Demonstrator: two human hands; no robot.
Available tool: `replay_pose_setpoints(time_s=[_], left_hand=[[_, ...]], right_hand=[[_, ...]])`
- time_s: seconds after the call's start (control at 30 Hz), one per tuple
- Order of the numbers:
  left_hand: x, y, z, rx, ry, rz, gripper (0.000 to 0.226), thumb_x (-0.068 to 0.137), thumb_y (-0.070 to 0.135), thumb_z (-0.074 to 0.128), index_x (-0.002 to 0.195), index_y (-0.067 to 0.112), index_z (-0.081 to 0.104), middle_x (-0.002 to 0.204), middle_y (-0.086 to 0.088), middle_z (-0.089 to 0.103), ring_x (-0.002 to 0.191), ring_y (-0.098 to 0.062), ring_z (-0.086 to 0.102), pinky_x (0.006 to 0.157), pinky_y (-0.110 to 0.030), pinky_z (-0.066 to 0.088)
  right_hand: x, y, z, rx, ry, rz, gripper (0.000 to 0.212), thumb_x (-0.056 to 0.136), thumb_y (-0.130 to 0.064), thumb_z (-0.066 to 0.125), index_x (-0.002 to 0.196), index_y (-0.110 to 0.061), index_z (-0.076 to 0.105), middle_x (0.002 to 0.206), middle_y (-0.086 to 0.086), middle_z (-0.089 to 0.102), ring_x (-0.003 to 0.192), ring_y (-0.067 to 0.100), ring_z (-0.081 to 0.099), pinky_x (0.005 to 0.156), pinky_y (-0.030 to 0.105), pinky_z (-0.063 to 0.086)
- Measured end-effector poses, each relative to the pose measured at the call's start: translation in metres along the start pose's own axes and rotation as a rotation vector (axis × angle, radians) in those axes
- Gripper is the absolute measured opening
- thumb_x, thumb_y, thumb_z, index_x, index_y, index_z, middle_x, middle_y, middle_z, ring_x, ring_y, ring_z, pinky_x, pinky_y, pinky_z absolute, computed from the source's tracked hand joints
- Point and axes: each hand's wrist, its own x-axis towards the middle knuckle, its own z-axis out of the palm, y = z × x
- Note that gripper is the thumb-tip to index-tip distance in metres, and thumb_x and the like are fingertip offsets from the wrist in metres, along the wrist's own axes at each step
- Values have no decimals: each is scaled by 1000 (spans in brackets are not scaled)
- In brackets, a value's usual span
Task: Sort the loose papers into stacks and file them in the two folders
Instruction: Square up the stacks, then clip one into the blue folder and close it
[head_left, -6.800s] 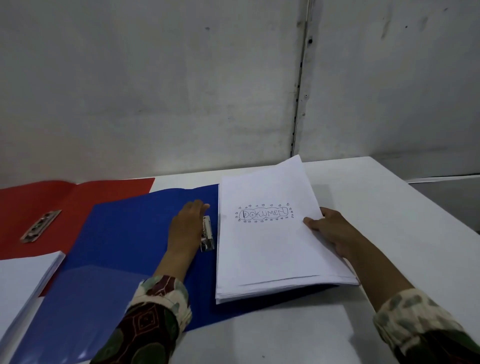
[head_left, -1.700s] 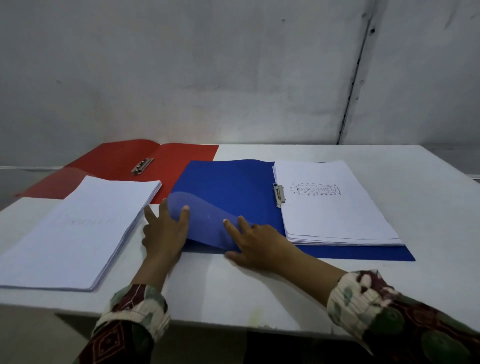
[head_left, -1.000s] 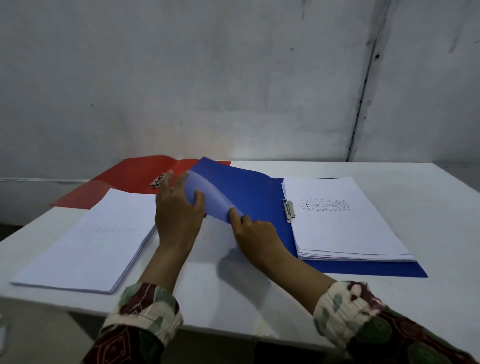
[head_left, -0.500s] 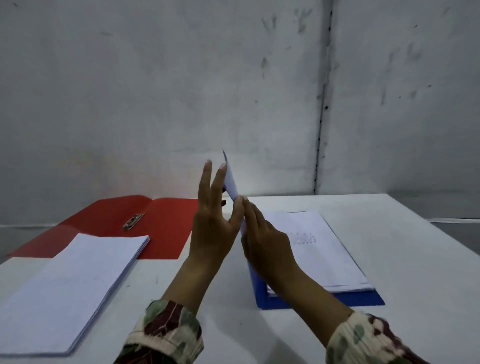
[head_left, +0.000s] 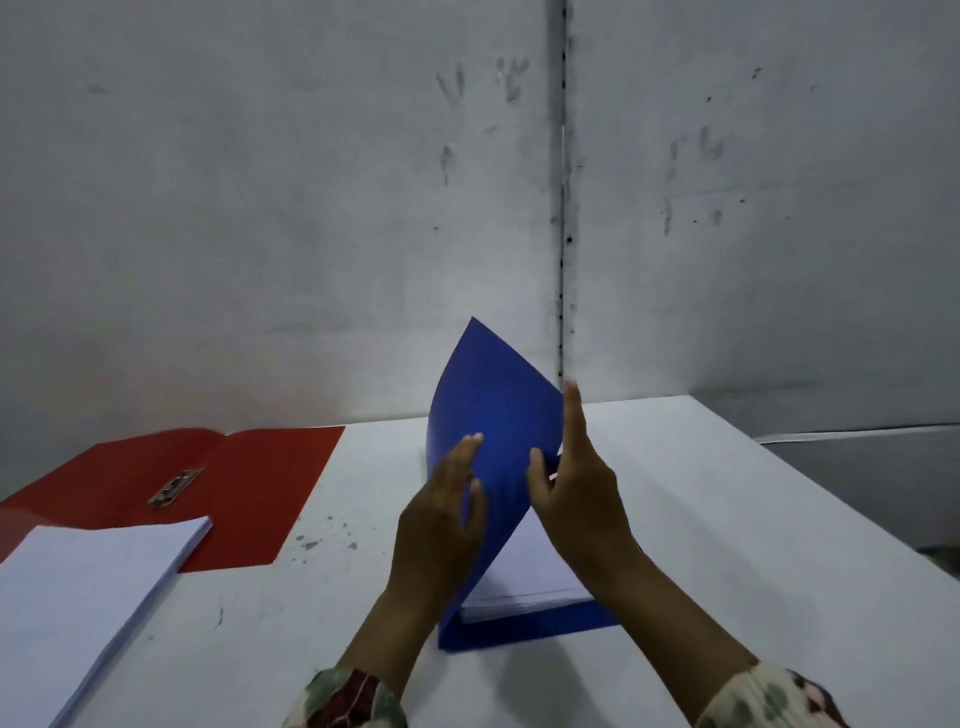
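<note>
Hidden and cut off, head view

Raised cover of blue folder (head_left: 493, 415) hides most of its paper stack (head_left: 524, 571); any writing on the top sheet unseen. Loose paper stack (head_left: 88, 597) and red folder (head_left: 249, 488) run off left edge. Left hand (head_left: 441, 514) motion-blurred.

Smooth, slightly glossy blue folder (head_left: 493, 410), matt white paper stack (head_left: 78, 587), metal clip (head_left: 175, 487).

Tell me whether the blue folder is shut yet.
Not yet: half-closed. The blue folder cover stands raised over its white paper stack, with the left hand and right hand on it.
</note>
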Motion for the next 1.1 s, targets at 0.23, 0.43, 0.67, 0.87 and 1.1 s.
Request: replay_pose_setpoints(time_s=[0.23,0.43,0.67,0.87,1.1], left_hand=[[-39,-1,42,99,-288,-6,70,84,66,35,132,18,50,125,-1,62,110,-18,63,91,-34,49],[-51,-7,58,315,-503,95,58,84,61,33,127,24,46,121,2,65,106,-15,66,82,-39,53],[-60,-6,64,304,-626,108,73,91,59,6,101,28,71,101,11,73,87,-4,70,75,-32,57],[-51,6,57,136,-761,-99,91,69,80,12,123,23,59,127,7,61,118,-11,55,104,-27,33],[-32,-29,53,515,-693,-565,46,97,42,29,141,26,31,156,-5,13,144,-29,10,115,-51,7]], right_hand=[[-18,36,-39,-119,-57,230,62,92,-19,54,146,-10,22,138,8,47,99,14,61,76,5,40],[-39,65,-56,-286,-167,398,55,93,-31,52,140,-9,36,153,5,26,135,20,37,99,26,40],[-62,91,-59,-300,-289,562,47,94,-35,49,133,-10,45,144,2,38,130,18,41,99,26,38],[-69,104,-54,-489,-460,503,46,92,-44,46,127,-14,51,134,0,49,122,19,45,99,30,37],[-67,112,-42,-517,-600,495,39,90,-46,45,114,-16,48,121,1,50,112,20,49,94,30,39]])
